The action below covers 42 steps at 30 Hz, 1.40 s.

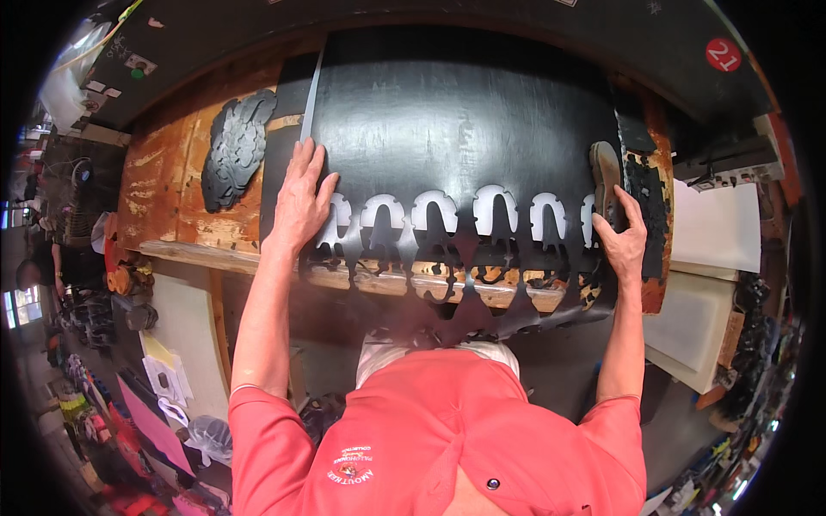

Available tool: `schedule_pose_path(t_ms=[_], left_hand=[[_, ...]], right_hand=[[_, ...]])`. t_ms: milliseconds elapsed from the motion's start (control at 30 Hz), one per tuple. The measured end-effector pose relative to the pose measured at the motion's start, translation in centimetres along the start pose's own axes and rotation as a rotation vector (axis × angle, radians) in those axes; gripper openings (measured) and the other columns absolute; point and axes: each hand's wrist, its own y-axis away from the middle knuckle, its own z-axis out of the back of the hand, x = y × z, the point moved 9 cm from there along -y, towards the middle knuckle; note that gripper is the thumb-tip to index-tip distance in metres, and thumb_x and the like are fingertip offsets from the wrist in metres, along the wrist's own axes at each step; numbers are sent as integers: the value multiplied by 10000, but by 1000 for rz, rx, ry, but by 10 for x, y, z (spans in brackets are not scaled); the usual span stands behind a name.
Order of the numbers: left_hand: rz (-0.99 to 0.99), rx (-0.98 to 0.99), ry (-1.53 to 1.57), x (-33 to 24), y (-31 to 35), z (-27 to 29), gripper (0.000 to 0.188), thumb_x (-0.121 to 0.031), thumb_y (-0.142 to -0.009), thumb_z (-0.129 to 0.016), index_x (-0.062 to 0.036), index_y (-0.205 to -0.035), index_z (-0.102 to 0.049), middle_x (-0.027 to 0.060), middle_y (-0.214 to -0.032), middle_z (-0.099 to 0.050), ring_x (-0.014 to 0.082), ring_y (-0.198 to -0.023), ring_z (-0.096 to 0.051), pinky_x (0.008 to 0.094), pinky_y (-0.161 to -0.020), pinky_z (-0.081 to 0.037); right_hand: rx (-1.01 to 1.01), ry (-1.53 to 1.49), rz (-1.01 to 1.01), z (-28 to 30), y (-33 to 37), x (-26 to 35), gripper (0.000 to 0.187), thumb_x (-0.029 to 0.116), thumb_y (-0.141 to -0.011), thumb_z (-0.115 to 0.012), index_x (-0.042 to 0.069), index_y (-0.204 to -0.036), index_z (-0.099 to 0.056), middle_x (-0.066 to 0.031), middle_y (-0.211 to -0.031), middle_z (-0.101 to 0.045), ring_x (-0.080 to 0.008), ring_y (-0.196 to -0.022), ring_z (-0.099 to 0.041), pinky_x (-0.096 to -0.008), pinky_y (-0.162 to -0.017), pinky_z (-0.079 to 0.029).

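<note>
A large black sheet (465, 103) lies across the work surface. Its near part is a web of cut-out holes and hangs over the table's front edge toward me. White shows through a row of arch-shaped holes. My left hand (301, 193) lies on the sheet's left side, fingers stretched out, beside a narrow pale strip (311, 95). At the sheet's right edge my right hand (625, 236) has its thumb and fingers round the near end of a long, rounded, brownish-grey object (606, 168) shaped like a shoe sole. What its underside looks like is hidden.
Dark irregular cut pieces (238, 148) are heaped on the worn wooden table (163, 189) at left. More black scraps (647, 189) lie right of the sheet. A dark machine beam (482, 17) spans the far side. A white sheet (718, 225) rests at far right.
</note>
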Motion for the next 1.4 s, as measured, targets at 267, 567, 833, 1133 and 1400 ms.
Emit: schedule_pose_path(t_ms=[267,567,833,1133,1400], left_hand=[[-143,-219,172,13,2,8,563,-13,-997,-635,-5,-1548,-517,259,-1544,-567,473,-1479,-483,519,-1236,-404],[-103,-245,267,13,6,3,617,73,-967,-592,103,-1560,-425,334,-1522,-541,547,-1468,-457,571,-1229,-393],[-85,-191,412,21,2,4,662,96,-971,-591,105,-1595,-371,325,-1560,-510,524,-1506,-425,540,-1221,-412],[-90,-174,491,26,2,0,709,118,-953,-595,98,-1616,-342,313,-1593,-481,531,-1507,-423,552,-1217,-419],[-50,-245,553,31,4,1,651,127,-982,-541,92,-1612,-380,285,-1570,-535,500,-1514,-435,531,-1214,-419]], right_hand=[[-2,-527,-256,-42,7,72,663,40,-892,-843,-30,-1496,-579,-125,-1348,-681,-204,-1214,-660,-351,-1096,-511],[175,-408,-43,-217,-51,237,670,260,-772,-903,-38,-1339,-705,-258,-1369,-667,-338,-1315,-637,-411,-1153,-489],[84,-16,134,-318,-70,325,699,260,-788,-832,-80,-1369,-643,-401,-1403,-527,-540,-1281,-542,-549,-1102,-475],[134,11,324,-321,-53,331,720,170,-739,-891,-36,-1387,-652,-421,-1520,-434,-539,-1301,-515,-566,-1085,-483],[22,9,172,-341,-38,338,675,206,-811,-875,-48,-1394,-647,-409,-1556,-393,-552,-1348,-470,-570,-1090,-479]])
